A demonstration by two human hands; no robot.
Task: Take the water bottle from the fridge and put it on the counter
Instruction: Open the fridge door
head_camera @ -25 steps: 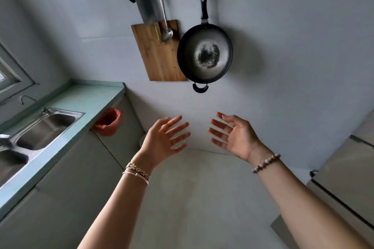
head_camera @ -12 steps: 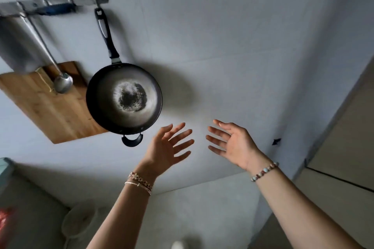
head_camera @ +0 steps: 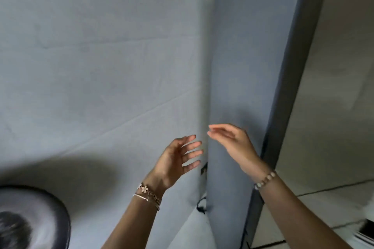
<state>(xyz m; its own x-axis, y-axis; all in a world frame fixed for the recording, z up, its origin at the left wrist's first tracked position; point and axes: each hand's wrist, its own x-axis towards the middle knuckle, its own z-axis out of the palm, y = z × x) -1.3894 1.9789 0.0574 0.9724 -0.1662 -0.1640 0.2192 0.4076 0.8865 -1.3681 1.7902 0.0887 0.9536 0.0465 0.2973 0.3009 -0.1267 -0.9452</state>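
Observation:
The fridge [head_camera: 334, 107] fills the right side of the head view, its beige door closed and its grey-blue side panel [head_camera: 242, 66] facing me. My left hand [head_camera: 176, 159] is raised in front of the wall, fingers spread, holding nothing. My right hand [head_camera: 232, 143] is raised in front of the fridge's side panel, fingers apart and empty. No water bottle is visible, and the counter is out of view.
A pale tiled wall [head_camera: 91, 66] covers the left and centre. The dark rim of the hanging frying pan [head_camera: 40, 208] shows at the bottom left. A dark cable [head_camera: 201, 207] runs down between wall and fridge.
The view has swung right: cutting board and rail have left the frame, the pan has slid to the bottom-left corner, and the fridge now fills the right. Both hands stay raised and empty.

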